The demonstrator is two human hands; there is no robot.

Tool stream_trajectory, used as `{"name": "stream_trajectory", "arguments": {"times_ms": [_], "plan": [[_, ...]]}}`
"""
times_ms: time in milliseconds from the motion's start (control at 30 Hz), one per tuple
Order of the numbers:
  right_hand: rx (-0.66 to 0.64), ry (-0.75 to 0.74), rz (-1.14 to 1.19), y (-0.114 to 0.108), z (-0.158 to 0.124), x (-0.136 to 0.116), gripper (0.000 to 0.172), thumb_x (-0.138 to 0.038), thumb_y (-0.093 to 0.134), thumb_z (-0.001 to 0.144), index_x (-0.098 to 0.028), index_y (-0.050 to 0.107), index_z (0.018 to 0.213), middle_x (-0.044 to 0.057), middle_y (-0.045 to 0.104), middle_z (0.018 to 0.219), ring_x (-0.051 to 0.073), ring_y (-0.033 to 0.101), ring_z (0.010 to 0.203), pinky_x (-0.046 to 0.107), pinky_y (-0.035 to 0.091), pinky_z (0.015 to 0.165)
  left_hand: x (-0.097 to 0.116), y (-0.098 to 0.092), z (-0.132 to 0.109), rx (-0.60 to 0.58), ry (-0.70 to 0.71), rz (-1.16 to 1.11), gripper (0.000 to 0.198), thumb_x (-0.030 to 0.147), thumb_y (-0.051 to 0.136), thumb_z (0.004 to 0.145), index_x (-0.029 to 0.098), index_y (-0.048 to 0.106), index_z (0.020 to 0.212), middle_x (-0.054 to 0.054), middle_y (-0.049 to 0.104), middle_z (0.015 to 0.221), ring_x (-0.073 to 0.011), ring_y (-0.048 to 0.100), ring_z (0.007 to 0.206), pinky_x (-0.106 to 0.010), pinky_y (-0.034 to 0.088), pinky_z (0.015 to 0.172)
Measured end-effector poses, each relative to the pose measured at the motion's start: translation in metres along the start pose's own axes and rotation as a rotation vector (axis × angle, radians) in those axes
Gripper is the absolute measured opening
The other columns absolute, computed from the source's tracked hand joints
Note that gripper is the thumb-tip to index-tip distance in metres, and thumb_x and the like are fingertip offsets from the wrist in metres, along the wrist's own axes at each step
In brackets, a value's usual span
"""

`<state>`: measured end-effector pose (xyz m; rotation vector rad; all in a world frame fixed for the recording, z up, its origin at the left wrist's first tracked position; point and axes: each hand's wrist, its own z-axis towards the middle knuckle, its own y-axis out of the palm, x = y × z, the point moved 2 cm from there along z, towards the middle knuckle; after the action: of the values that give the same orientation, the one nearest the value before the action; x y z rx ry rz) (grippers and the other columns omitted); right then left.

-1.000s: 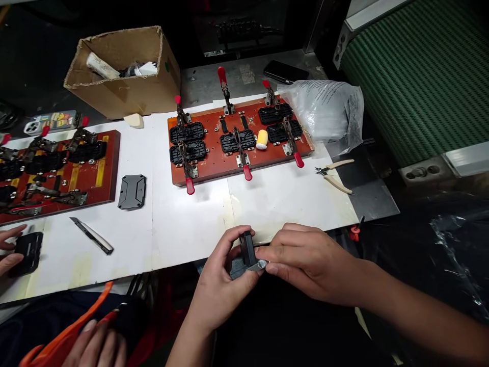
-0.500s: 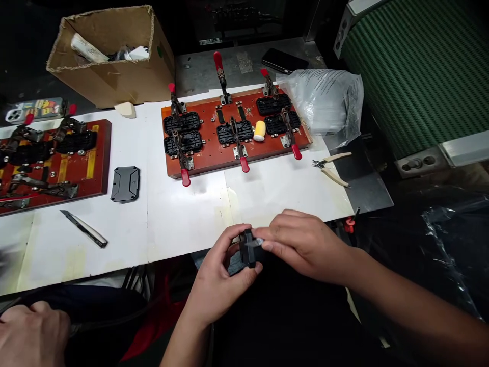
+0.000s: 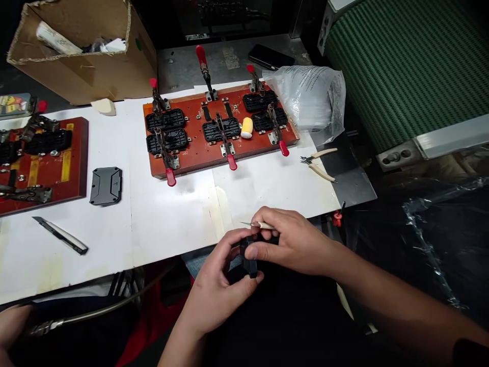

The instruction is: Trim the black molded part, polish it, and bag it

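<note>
Over the near edge of the table, my left hand (image 3: 219, 285) grips a small black plastic part (image 3: 249, 262) by its edges, standing on edge between fingers and thumb. My right hand (image 3: 288, 238) is closed around a thin craft knife (image 3: 264, 225) with a pale handle. Its pointed blade sticks out to the left, just above the part and apart from it. The right thumb rests against the part's side. Further left on the white table covering lies a dark grey ridged cover (image 3: 106, 186). Part of the held piece is hidden by my fingers.
A red-brown fixture board (image 3: 194, 153) carries black parts under red-handled clamps and a yellow cylinder (image 3: 246, 128). Cutting pliers (image 3: 319, 165), a utility knife (image 3: 61, 236), a cardboard box (image 3: 95, 81) and a plastic bag (image 3: 309, 99) lie around. A co-worker's hand (image 3: 13, 323) is by a hose.
My right hand has turned so the knife blade lifted off the part and points left above it; the thumb now touches the part. The view shifted right. The co-worker's hand moved left, revealing a hose.
</note>
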<state>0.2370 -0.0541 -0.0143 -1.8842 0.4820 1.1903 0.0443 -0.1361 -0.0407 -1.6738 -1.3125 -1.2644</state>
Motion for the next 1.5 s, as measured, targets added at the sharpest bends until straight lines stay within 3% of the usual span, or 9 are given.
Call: {"name": "stream_trajectory", "arguments": {"times_ms": [167,367,500,700,833,1000,1167,1333,1500], "plan": [[0.167,0.117,-0.021,-0.006,0.008,0.012,0.033,-0.044,0.052,0.107,-0.02,0.06,0.085,-0.004,0.056,0.072,0.012,0.049,0.067,0.025,0.033,0.063,-0.002,-0.001,-0.004,0.015,-0.035,0.045,0.056,0.024,0.079,0.091,0.038,0.056,0.141,-0.002,0.059,0.145,-0.0227,0.058,0.136,-0.03,0.05,0.113],[-0.167,0.177,0.297,0.005,0.002,0.006,0.047,-0.057,0.062,0.099,-0.018,0.058,0.074,-0.005,0.05,0.067,0.011,0.046,0.065,0.024,0.033,0.058,-0.003,0.001,0.0,0.043,0.049,0.138,0.055,0.019,0.076,0.091,0.038,0.056,0.139,-0.002,0.061,0.142,-0.0238,0.062,0.13,-0.037,0.05,0.114],[0.022,0.163,0.298,0.006,0.003,0.017,0.04,-0.048,0.055,0.105,-0.019,0.056,0.078,-0.005,0.052,0.07,0.012,0.047,0.068,0.025,0.038,0.067,-0.007,0.0,-0.001,0.073,-0.005,0.067,0.056,0.022,0.077,0.092,0.039,0.055,0.14,-0.002,0.059,0.146,-0.0237,0.062,0.133,-0.035,0.049,0.114],[0.12,0.146,0.407,0.005,0.0,0.028,0.034,-0.036,0.068,0.099,-0.024,0.059,0.129,-0.001,0.063,0.103,0.011,0.054,0.078,0.026,0.045,0.076,-0.006,-0.005,-0.003,0.089,-0.043,-0.008,0.054,0.027,0.081,0.09,0.036,0.057,0.138,-0.004,0.06,0.145,-0.025,0.062,0.134,-0.033,0.051,0.111],[0.045,0.084,0.448,0.01,-0.002,0.022,0.019,-0.037,0.061,0.104,-0.019,0.067,0.109,0.002,0.069,0.102,0.015,0.061,0.093,0.027,0.048,0.085,-0.005,-0.005,-0.001,0.104,-0.022,-0.013,0.054,0.028,0.082,0.089,0.033,0.059,0.138,-0.006,0.064,0.142,-0.0262,0.061,0.135,-0.036,0.05,0.114],[-0.038,-0.015,0.45,0.026,-0.014,0.024,0.038,-0.048,0.08,0.091,-0.021,0.066,0.114,0.002,0.068,0.109,0.009,0.049,0.069,0.024,0.046,0.066,-0.007,-0.003,0.002,0.248,0.085,-0.225,0.075,0.032,0.079,0.092,0.041,0.039,0.156,-0.005,0.065,0.136,-0.0229,0.065,0.128,-0.039,0.053,0.111],[0.093,-0.328,0.217,0.041,-0.025,0.026,0.036,-0.03,0.077,0.095,-0.022,0.063,0.127,0.009,0.065,0.127,0.017,0.064,0.106,0.027,0.053,0.084,-0.012,0.003,0.009,0.333,-0.042,-0.477,0.051,0.061,0.051,0.103,0.035,0.043,0.146,-0.01,0.065,0.134,-0.0231,0.074,0.099,-0.038,0.065,0.079],[0.23,0.026,0.273,0.037,-0.024,0.028,0.017,-0.034,0.068,0.099,-0.021,0.063,0.09,-0.005,0.055,0.074,0.009,0.046,0.061,0.025,0.04,0.058,-0.008,-0.001,0.005,0.375,0.068,0.258,0.072,0.05,0.067,0.098,0.04,0.033,0.161,-0.008,0.034,0.17,-0.0334,0.051,0.145,-0.054,0.053,0.112],[-0.077,0.149,0.379,0.025,-0.024,0.016,0.028,-0.049,0.067,0.1,-0.022,0.068,0.105,-0.003,0.063,0.084,0.012,0.053,0.071,0.025,0.045,0.065,-0.003,-0.004,0.002,0.184,0.215,0.628,0.07,0.024,0.07,0.096,0.042,0.041,0.158,-0.002,0.057,0.154,-0.0242,0.054,0.143,-0.045,0.044,0.123]]}}
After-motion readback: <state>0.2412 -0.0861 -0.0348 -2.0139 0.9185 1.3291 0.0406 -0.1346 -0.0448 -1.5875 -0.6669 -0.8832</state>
